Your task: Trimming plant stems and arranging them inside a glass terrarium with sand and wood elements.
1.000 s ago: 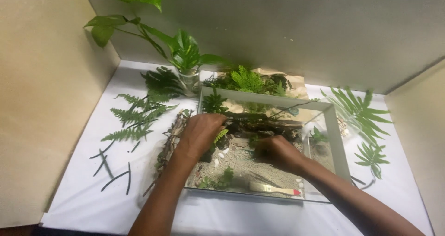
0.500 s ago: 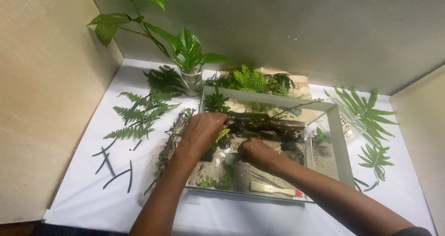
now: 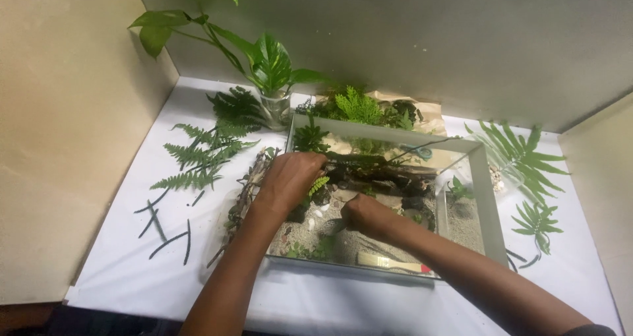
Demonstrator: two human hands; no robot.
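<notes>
A rectangular glass tank (image 3: 489, 204) with a white rim sits on the white table, holding sand, dark driftwood (image 3: 389, 175) and small plants. Both my hands reach into it. My left hand (image 3: 290, 178) curls over a small light green fern sprig (image 3: 318, 185) near the tank's left side. My right hand (image 3: 363, 215) is closed low on the sand in the middle, just in front of the driftwood; what it holds is hidden. A small brush (image 3: 390, 264) with a pale handle lies on the sand by the front glass.
Fern fronds (image 3: 198, 154) and dark stem pieces (image 3: 161, 227) lie left of the tank, larger fronds (image 3: 521, 154) on the right. A leafy plant in a glass jar (image 3: 275, 105) stands behind the tank's left corner. Twigs (image 3: 244, 194) lie along the left glass. Beige walls close both sides.
My right hand has moved left and toward the tank's middle, onto the sand. My left hand has stayed over the fern sprig at the left.
</notes>
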